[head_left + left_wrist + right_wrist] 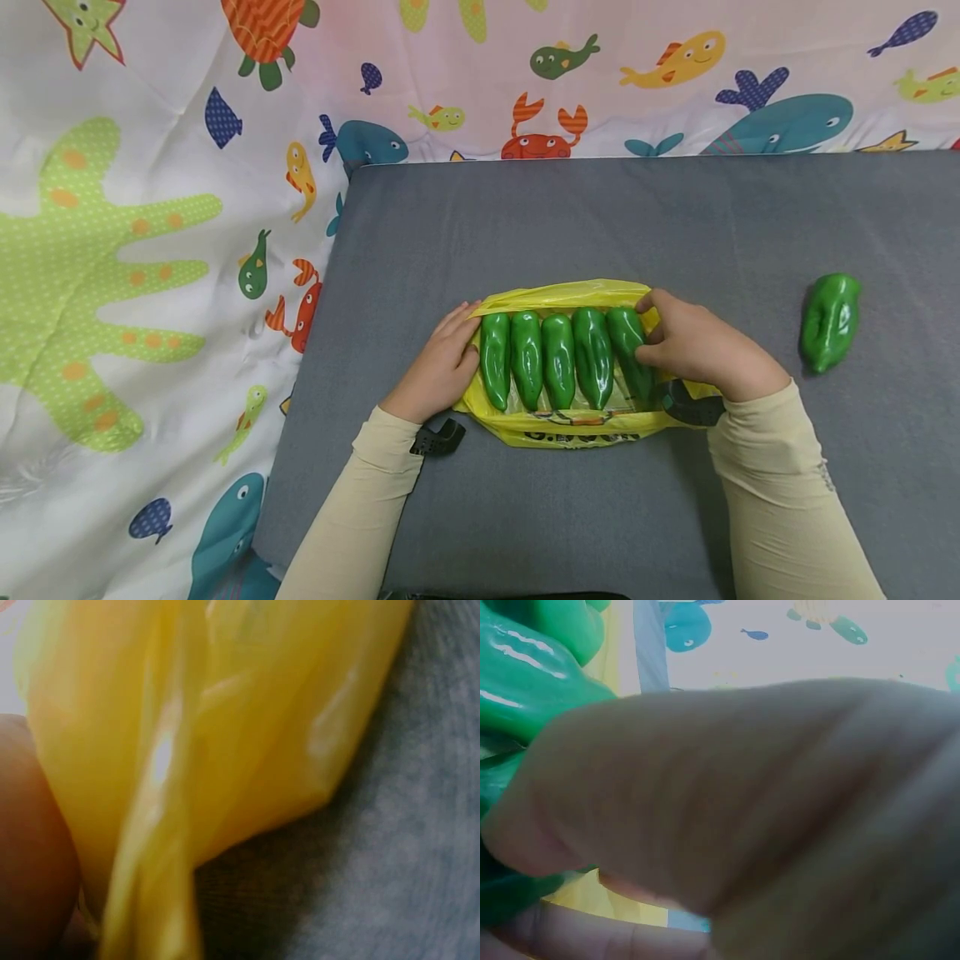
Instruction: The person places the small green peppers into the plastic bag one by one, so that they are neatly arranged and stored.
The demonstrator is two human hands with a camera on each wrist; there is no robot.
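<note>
Several glossy green peppers (558,360) lie side by side in a yellow plastic bag (577,293) whose mouth gapes upward. At the bag's left end my left hand (442,364) grips the rim, thumb inside near the leftmost pepper. In the left wrist view, the bag's yellow folds (247,750) hang beside part of the hand. My right hand (697,343) reaches over the right end and pinches the rightmost pepper (627,337) between thumb and fingers. The right wrist view shows the thumb (630,780) large, against green peppers (532,667) at its left.
One more green pepper (830,322) lies apart on the grey cloth-covered table (525,217), right of the right hand. A white curtain with sea-animal prints (172,275) borders the table at the left and back. Black straps (438,437) sit at both wrists.
</note>
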